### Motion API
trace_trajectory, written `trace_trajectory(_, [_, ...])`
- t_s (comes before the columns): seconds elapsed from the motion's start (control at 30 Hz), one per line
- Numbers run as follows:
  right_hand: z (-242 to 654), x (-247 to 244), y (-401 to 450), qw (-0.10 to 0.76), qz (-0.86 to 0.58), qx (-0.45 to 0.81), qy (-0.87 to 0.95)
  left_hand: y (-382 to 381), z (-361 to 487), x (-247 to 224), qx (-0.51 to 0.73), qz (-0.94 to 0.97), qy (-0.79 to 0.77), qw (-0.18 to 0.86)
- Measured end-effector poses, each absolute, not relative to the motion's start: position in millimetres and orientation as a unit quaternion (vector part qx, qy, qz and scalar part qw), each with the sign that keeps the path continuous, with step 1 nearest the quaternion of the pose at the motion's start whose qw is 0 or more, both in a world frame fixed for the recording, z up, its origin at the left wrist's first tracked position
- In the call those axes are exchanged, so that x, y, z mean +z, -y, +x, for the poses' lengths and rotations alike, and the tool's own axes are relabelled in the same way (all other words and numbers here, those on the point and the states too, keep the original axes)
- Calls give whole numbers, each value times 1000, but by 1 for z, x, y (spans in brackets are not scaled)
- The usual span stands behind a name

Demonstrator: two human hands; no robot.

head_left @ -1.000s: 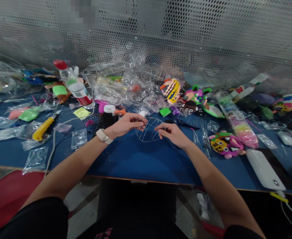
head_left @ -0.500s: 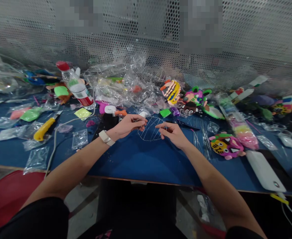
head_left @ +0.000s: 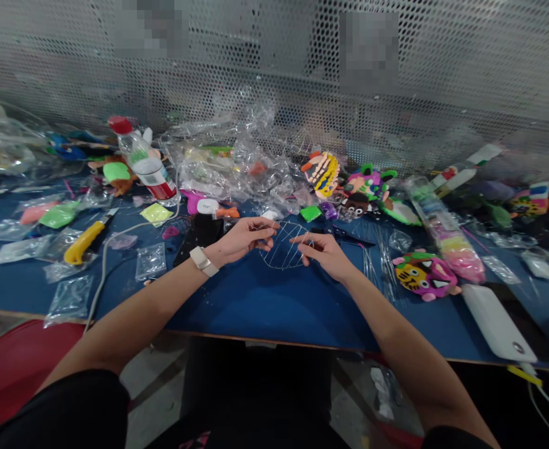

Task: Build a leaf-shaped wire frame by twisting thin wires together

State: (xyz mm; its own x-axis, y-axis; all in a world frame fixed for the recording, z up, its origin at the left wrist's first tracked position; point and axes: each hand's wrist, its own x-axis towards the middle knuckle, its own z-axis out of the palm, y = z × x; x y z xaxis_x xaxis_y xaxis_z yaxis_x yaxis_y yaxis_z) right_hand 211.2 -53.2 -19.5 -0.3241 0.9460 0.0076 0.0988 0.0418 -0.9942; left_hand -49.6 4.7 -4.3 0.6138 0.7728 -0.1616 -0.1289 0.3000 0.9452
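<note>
Between my two hands, a round wire frame (head_left: 282,267) with several thin wires crossing it is held up just above the blue table. My left hand (head_left: 244,240), with a pale band on the wrist, pinches its left side near the rim. On the opposite side, my right hand (head_left: 325,254) has thumb and forefinger closed at the frame's right edge. Fingertips cover parts of the rim there. Loose thin wires (head_left: 385,265) lie to the right of my right hand. A black item (head_left: 199,237) lies beside my left wrist.
A yellow-handled cutter (head_left: 83,243) and small plastic bags (head_left: 150,262) lie left. Behind stands a leaning bottle (head_left: 150,171) amid crumpled plastic. Colourful clay figures (head_left: 427,274) and a white power bank (head_left: 496,321) sit right. The table's front edge (head_left: 274,343) is near me.
The wire frame has tilted slightly, and its lower rim sits a little lower. Both hands keep their grip in almost the same place.
</note>
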Motion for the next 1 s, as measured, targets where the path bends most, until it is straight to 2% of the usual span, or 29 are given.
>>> trace_trajectory(0.63, [207,-21,54,389,-426,541,612,-6,-49,-13,303,534,-296,731])
trace_trajectory(1.0, [204,-20,57,415,-431,535,596,-4,-48,-17,314,564,-298,704])
